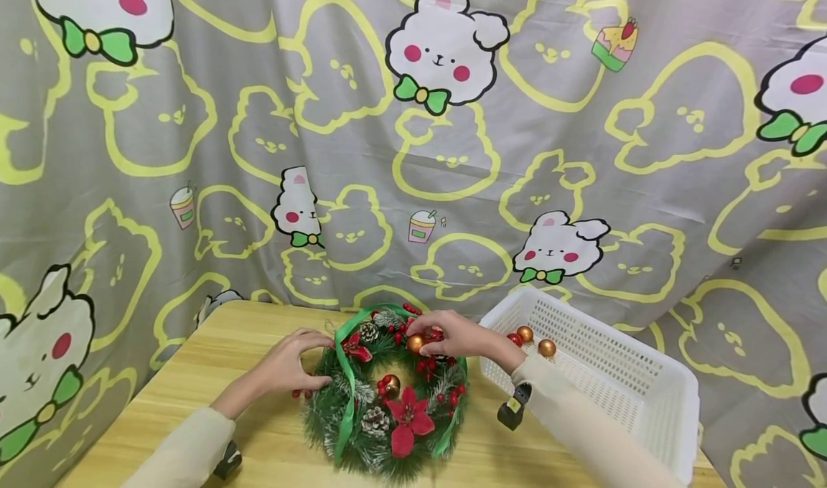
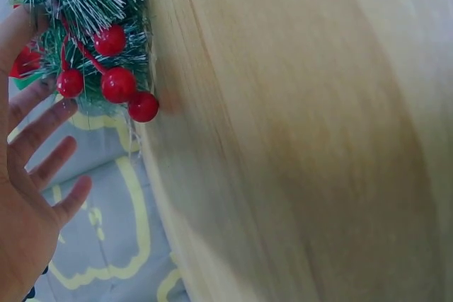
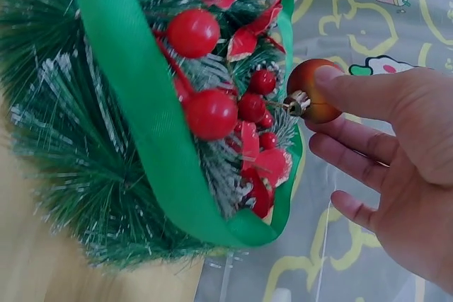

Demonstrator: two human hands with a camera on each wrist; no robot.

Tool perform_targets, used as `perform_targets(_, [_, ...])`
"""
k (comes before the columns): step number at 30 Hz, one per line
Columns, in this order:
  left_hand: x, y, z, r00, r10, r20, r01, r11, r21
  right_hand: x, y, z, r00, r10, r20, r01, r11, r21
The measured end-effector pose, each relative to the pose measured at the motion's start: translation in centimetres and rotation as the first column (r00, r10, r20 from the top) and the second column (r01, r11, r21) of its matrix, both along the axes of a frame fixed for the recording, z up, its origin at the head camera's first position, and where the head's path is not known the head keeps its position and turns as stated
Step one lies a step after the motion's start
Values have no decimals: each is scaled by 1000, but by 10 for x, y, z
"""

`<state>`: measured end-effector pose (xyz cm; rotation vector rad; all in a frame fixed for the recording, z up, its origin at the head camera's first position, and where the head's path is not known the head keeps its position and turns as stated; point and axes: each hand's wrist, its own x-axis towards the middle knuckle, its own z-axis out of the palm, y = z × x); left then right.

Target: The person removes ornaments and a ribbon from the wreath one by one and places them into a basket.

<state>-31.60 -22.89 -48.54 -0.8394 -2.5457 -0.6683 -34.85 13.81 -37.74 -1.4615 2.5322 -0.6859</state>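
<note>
A small copper-gold bauble with a metal cap [image 3: 311, 91] is pinched between the thumb and fingers of the right hand [image 1: 455, 335] and held against the upper inner edge of a green pine wreath with frosted needles [image 1: 388, 395], which lies flat on a light wooden table [image 1: 258, 344]. Just beside the grip, clusters of red berries [image 3: 212, 112] and a wide green ribbon [image 3: 141, 104] crowd the spot. Red fabric poinsettias [image 1: 408, 420] and pine cones [image 1: 375, 420] are set lower on the ring. To the right of the grip, a white perforated plastic basket [image 1: 614, 373] holds more gold and red baubles [image 1: 546, 347]. The right wrist is bent down over the wreath. The left hand [image 1: 291, 362] is rested on the wreath's left rim, fingers spread and relaxed, grasping nothing. A grey curtain printed with cartoon bears [image 1: 446, 115] is hung behind. No readable writing is shown.
</note>
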Motion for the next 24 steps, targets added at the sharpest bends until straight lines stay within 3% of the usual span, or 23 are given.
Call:
perform_targets(12, [0,0,1,1000,-3,25,3,1000,1,2,-17,-5,1000,-10,-25,11,1000,22])
perform_targets(20, [2,0,3,999,-2,36,2,1000,7,2,-27,-7,986,-32,-165,51,992,113])
perform_targets(24, [2,0,2,999,-1,44,1,1000,6,1,-28,-6,980,-57,-191,81,989,122])
